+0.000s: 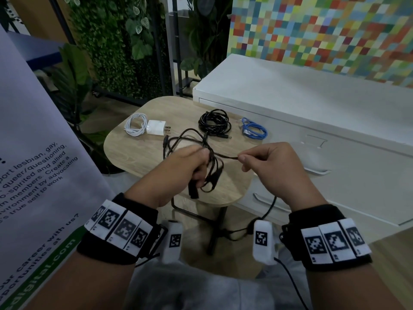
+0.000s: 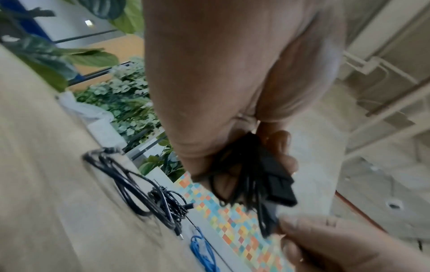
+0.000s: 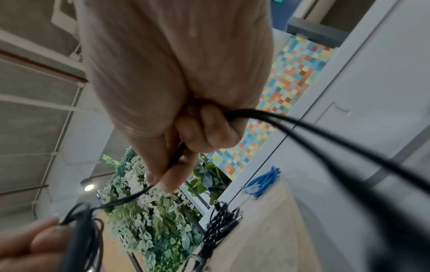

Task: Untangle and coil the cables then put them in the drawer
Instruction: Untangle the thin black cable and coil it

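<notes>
Dim, even indoor light in the head view, soft shadows, straight lines bowed at the edges. Both wrist views are brighter, motion-blurred and strongly warped; a ceiling lamp point(image 3: 89, 187) glows.

Before you: black cable point(image 1: 212, 166) in your hands; black coil point(image 1: 214, 124), blue coil point(image 1: 254, 130), white coil point(image 1: 135, 125) and white charger point(image 1: 156, 127) on the pale wood-grain surface point(image 1: 125, 151); white cabinet point(image 1: 312, 104); multicoloured checkered wall point(image 1: 324, 30); black-and-white patterned wristbands point(image 1: 120, 229).
</notes>
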